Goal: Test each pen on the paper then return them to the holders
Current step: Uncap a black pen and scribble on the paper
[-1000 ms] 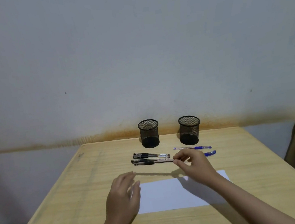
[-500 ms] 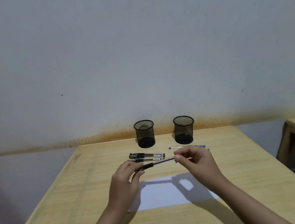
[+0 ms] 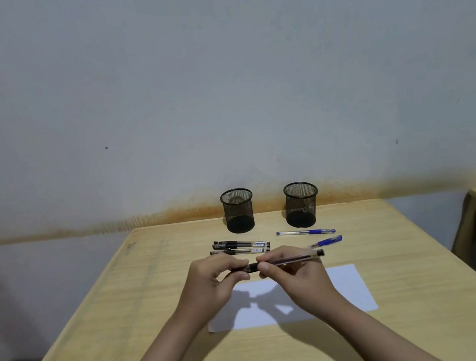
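Grip: your left hand [image 3: 213, 284] pinches the capped end of the black pen [image 3: 284, 260]; your right hand [image 3: 295, 274] closes on its barrel, above the paper [image 3: 350, 289].
Hidden: your fingers cover the cap.
Axis: pen lies left-right, nearly level.
Around: black pens [image 3: 241, 246], two blue pens [image 3: 306, 232], mesh holders [image 3: 237, 210] behind.

A black pen [image 3: 284, 260] is held level above the white paper [image 3: 350, 289]. Other black pens [image 3: 241, 246] and two blue pens [image 3: 306, 232] lie before two upright mesh holders [image 3: 238, 211].
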The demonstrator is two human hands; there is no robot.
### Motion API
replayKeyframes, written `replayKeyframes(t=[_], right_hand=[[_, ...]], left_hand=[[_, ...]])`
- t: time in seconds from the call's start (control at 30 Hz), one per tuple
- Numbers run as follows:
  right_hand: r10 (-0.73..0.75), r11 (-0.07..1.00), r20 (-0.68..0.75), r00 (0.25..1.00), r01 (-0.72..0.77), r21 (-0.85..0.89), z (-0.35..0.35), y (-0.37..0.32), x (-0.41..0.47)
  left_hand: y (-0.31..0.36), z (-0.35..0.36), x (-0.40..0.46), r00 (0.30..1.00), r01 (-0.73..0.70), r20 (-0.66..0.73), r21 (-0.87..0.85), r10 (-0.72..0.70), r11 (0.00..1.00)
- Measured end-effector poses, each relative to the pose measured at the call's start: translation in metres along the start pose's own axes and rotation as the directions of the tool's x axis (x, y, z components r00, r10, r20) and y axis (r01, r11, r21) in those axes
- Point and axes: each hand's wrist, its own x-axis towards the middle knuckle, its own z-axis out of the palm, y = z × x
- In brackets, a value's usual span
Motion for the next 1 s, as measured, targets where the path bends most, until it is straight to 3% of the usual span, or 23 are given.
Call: replayKeyframes(t=[0.1,0.17,0.23,0.3,0.5,0.7,1.0], right_hand=[[-0.019,0.996,0.001,1.000,0.019,-0.082,0.012,0.002,-0.002],[-0.060,0.998,-0.117,0.991,0.056,-0.040,0.007,-0.002,0.000],[-0.117,0.992,-0.292,0.949,0.124,0.006,-0.019,-0.006,0.006],[-0.140,0.987,-0.365,0.920,0.158,0.018,-0.043,-0.011,0.011],[0.026,0.998,-0.226,0.974,-0.012,0.064,-0.005,0.009,0.002],[0.072,0.997,-0.190,0.979,-0.064,0.049,0.003,0.022,0.000],[0.118,0.993,-0.177,0.977,-0.117,0.015,0.015,0.035,0.006]], left_hand=[[-0.001,-0.004,0.005,0.998,0.021,0.052,0.010,-0.022,1.000],[-0.014,-0.018,0.003,0.998,0.047,0.026,0.088,-0.049,0.995],[-0.039,-0.047,-0.004,0.970,0.224,-0.124,0.113,-0.210,0.968],[-0.056,-0.075,-0.010,0.907,0.390,-0.219,0.111,-0.361,0.914],[-0.074,-0.046,-0.018,0.843,0.537,-0.117,0.151,-0.525,0.830],[-0.107,-0.040,-0.030,0.859,0.477,-0.019,0.391,-0.511,0.788],[-0.094,-0.040,-0.045,0.886,0.455,-0.067,0.309,-0.458,0.835]])
